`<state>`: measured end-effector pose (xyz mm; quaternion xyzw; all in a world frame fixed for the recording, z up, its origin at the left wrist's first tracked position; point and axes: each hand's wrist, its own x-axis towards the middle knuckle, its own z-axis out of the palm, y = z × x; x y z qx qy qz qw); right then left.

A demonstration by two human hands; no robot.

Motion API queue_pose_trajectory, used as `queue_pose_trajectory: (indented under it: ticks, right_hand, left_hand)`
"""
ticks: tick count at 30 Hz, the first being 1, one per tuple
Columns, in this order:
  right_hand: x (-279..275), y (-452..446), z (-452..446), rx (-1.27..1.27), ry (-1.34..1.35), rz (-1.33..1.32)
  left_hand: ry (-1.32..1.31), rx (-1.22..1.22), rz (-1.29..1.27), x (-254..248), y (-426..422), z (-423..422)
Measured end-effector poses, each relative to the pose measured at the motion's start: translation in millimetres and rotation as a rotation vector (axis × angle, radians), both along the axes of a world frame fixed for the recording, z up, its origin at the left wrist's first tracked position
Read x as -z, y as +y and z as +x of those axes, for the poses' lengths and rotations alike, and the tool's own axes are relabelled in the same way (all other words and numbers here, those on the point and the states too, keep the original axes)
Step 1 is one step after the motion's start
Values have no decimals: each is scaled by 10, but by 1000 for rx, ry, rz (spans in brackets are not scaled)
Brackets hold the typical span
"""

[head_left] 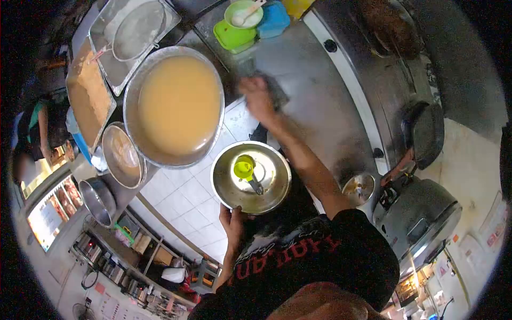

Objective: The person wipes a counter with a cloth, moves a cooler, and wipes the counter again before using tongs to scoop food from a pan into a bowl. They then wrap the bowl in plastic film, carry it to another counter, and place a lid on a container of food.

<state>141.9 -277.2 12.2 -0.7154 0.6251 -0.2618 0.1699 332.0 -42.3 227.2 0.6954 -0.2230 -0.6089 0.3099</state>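
My left hand [232, 224] grips the near left rim of a wide steel bowl [221, 184], which is held in front of my body. Inside the bowl lies a lime-green scoop [244, 166] with a dark handle. My right hand [258, 101] is stretched forward over the steel counter [314, 101], its fingers curled but smeared by motion. A dark blurred patch [274, 92] shows right beside that hand; whether it is a cloth or a shadow I cannot tell. To its left stands a large metal pot [127, 114] of cloudy tan liquid [181, 104].
A sieve [140, 31] rests on a tray at upper left, beside a tray of tan powder [88, 80]. Below them are a floury bowl [122, 154] and another steel bowl [98, 202]. Green and blue containers [273, 20] stand at the back. A large pressure cooker [421, 213] is at right.
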Motion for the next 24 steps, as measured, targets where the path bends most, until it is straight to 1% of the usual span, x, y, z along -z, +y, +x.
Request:
queue_pose_trajectory:
  ticks: [1,3,4,6,7,8,9,10,12,13,14,17,18,19,20,21,22,23,24]
  right_hand:
    - [26,82,49,-142,-61,53]
    - [-70,7,-15,-98,-189,22]
    - [-81,-61,-42,-77,-256,6]
    - [-39,-210,-121,-34,-139,-155]
    - [-16,-117,-111,2,-86,-214]
    - [-63,31,-105,-38,-87,-164]
    - [-32,273,-138,-58,-58,-104]
    - [0,662,-153,-77,-34,-41]
    - [-199,1505,-253,-92,-222,106]
    - [-246,1991,-248,-8,-131,135]
    - [-361,2215,-227,73,-44,166]
    - [-195,2104,-194,127,-97,98]
    - [-386,1683,-202,57,-35,137]
    - [-206,1283,-87,93,-52,-52]
    - [-77,845,-10,95,-4,-87]
    - [-184,449,36,79,-74,-101]
    - [-116,75,148,90,-28,-105]
    - [-104,-108,176,101,20,-105]
    - [-63,-25,144,113,-2,-119]
  left_hand:
    - [27,-20,1,13,51,16]
    - [72,-49,-3,59,166,93]
    - [52,-43,-19,72,191,127]
    - [13,-42,-26,84,307,154]
    - [10,-70,-8,70,397,201]
    - [10,-89,5,101,457,237]
    - [22,-107,4,176,473,254]
    - [25,-62,-67,215,533,307]
    - [36,-75,-54,139,501,276]
    - [43,-92,-52,120,485,266]
    - [55,-84,-87,139,502,296]
    - [83,-139,-89,219,583,351]
    - [81,-132,-100,218,594,353]
    - [69,-112,-107,208,579,357]
    - [55,-91,-105,175,583,352]
    - [43,-72,-104,156,604,337]
    - [0,-54,-99,168,607,317]
    - [-41,-35,-92,175,617,299]
    - [-86,-17,-79,156,632,313]
